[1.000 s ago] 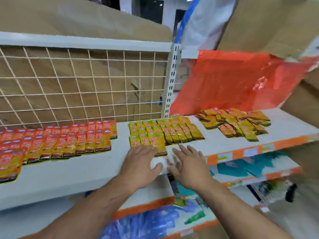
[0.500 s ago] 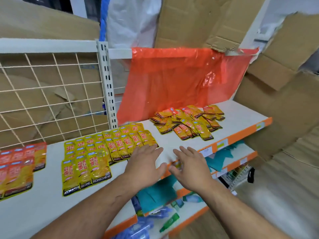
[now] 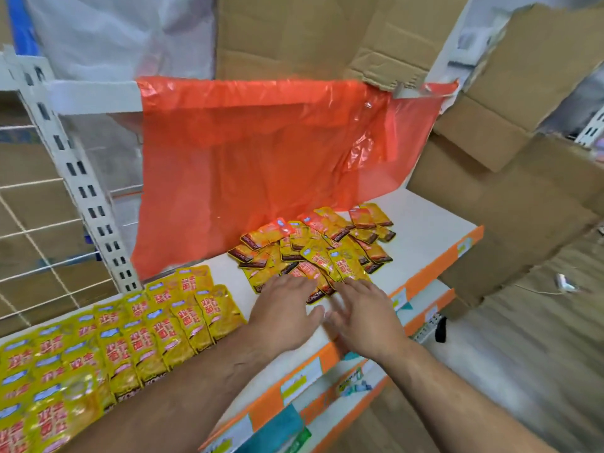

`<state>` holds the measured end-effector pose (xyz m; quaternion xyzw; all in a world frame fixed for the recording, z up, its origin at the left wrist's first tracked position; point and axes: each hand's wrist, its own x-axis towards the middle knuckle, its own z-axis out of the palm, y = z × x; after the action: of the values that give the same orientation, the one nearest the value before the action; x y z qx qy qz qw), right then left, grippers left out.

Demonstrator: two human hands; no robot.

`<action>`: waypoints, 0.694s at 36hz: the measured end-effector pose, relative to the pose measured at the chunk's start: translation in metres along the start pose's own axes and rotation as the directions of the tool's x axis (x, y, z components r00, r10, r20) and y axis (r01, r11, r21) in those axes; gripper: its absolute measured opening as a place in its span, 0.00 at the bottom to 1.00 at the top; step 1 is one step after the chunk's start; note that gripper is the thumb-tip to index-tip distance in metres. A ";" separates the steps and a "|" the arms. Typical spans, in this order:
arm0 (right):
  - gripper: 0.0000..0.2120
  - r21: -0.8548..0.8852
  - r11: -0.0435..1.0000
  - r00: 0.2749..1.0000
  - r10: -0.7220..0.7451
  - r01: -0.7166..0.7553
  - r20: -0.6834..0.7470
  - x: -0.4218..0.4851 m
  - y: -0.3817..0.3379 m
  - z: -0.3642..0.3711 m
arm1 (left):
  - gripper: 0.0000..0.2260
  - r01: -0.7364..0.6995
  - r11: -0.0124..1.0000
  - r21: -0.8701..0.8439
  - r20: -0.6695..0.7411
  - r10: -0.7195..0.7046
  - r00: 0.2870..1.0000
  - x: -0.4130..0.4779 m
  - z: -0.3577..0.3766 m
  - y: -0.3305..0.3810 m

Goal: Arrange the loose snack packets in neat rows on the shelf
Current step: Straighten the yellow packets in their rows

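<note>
A loose heap of yellow and orange snack packets (image 3: pixel 322 245) lies on the white shelf (image 3: pixel 425 230), toward its right end. My left hand (image 3: pixel 286 308) and my right hand (image 3: pixel 366 318) reach side by side over the shelf's front. Their fingers are stretched out flat, and the fingertips touch the near edge of the heap. Neither hand holds a packet. To the left, yellow packets (image 3: pixel 137 341) lie in neat overlapping rows.
An orange plastic sheet (image 3: pixel 261 152) hangs behind the heap. A slotted white upright (image 3: pixel 75 178) and wire mesh (image 3: pixel 29 230) stand at the left. Cardboard boxes (image 3: pixel 506 197) crowd the right. Lower shelves with an orange edge (image 3: pixel 327 384) sit below.
My view and both hands have shifted right along the shelf, from in front of the arranged yellow rows to the loose heap. The fingertips now touch the heap's near edge.
</note>
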<state>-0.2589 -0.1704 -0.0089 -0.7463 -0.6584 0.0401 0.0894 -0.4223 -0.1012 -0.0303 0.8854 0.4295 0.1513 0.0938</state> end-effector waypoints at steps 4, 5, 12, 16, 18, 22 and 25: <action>0.34 -0.022 1.000 1.000 0.002 -0.002 0.031 0.024 0.023 0.000 | 0.31 0.012 1.000 0.008 -0.009 -0.011 1.000 0.026 0.009 0.008; 0.33 -0.021 1.000 1.000 0.000 0.001 0.028 0.031 0.029 0.001 | 0.29 0.025 1.000 0.003 -0.019 -0.025 1.000 0.032 0.013 0.010; 0.28 0.022 0.999 0.999 -0.036 0.035 0.014 0.076 0.075 0.015 | 0.17 0.308 0.944 -0.120 -0.049 -0.315 0.948 0.065 0.040 0.033; 0.28 0.159 0.987 0.999 0.025 -0.031 0.042 0.097 0.096 0.017 | 0.14 0.542 0.791 -0.285 -0.119 -0.590 0.799 0.081 0.058 0.049; 0.26 0.237 0.971 0.998 0.028 -0.039 0.051 0.104 0.103 0.021 | 0.16 0.619 0.706 -0.344 -0.152 -0.692 0.706 0.088 0.065 0.057; 0.23 0.327 0.944 0.998 0.015 -0.034 0.059 0.107 0.111 0.029 | 0.19 0.742 0.569 -0.353 -0.186 -0.821 0.540 0.102 0.070 0.068; 0.22 0.370 0.928 0.996 0.017 -0.050 0.092 0.109 0.114 0.025 | 0.19 0.798 0.496 -0.341 -0.194 -0.868 0.457 0.109 0.072 0.072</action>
<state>-0.1378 -0.0738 -0.0485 -0.7247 -0.6292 0.1979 0.1995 -0.2809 -0.0616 -0.0557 0.5036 0.8002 0.2786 0.1689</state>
